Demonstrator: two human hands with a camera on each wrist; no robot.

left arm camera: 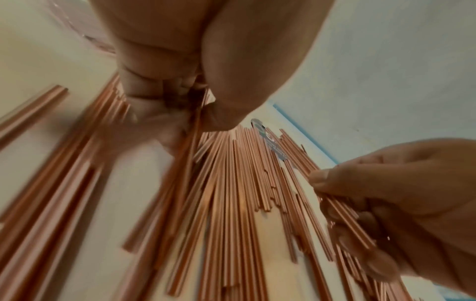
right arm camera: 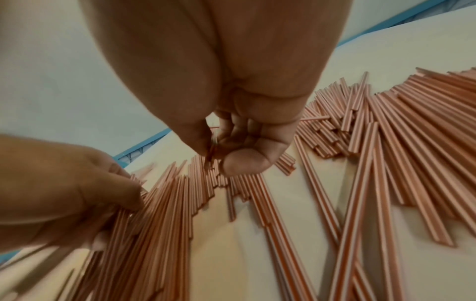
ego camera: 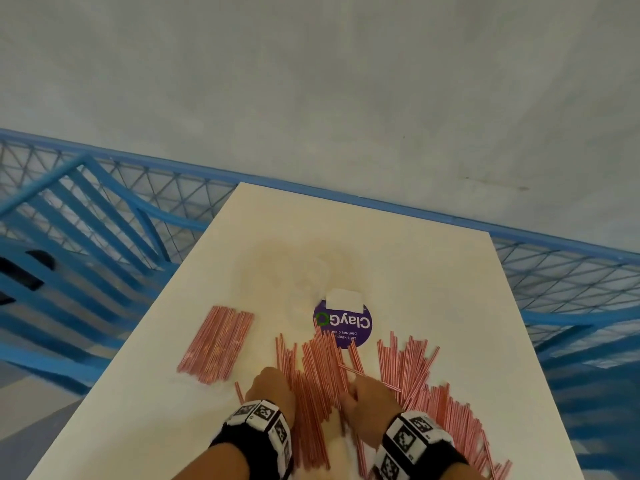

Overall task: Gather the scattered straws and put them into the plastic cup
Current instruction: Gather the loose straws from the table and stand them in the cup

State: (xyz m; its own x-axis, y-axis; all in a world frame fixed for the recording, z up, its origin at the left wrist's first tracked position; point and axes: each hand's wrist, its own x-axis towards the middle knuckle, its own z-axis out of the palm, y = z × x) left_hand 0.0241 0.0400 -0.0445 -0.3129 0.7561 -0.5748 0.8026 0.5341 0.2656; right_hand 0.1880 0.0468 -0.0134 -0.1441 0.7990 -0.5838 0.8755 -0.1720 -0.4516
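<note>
The straws [ego camera: 322, 382] – thin, pink with white stripes – lie scattered on the white table [ego camera: 433, 271] (near you). Your left hand [ego camera: 272, 389] pinches several; your right hand [ego camera: 370, 400] curls around a few.

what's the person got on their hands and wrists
Both hands are bare, no gloves or rings visible. The left wrist and right wrist each carry a black band topped with white blocks printed with black square tag patterns. Forearms are bare, no sleeves.
</note>
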